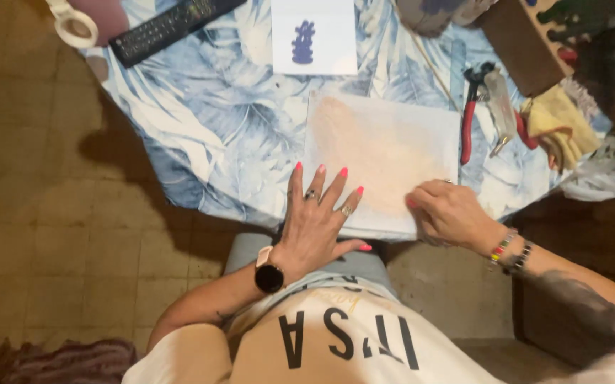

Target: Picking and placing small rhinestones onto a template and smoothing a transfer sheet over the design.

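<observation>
**Both hands on the pale board at the counter's near edge**

The left hand [319, 217] lies flat with fingers spread, palm down on the near-left corner of the pale square board [382, 160]. The right hand [448, 213] is curled closed on the board's near-right edge; whether it pinches something small cannot be told. The board stretches away from both hands, its sides roughly square to the person, resting on the leaf-patterned counter [208, 121]. Beyond the right hand, just past the board's right edge, lie red-handled pliers [472, 117] and a yellow cloth [560, 124]. Beyond the board sits a white card with a blue figure [313, 35]; far left of the left hand, a black remote [169, 27].
</observation>
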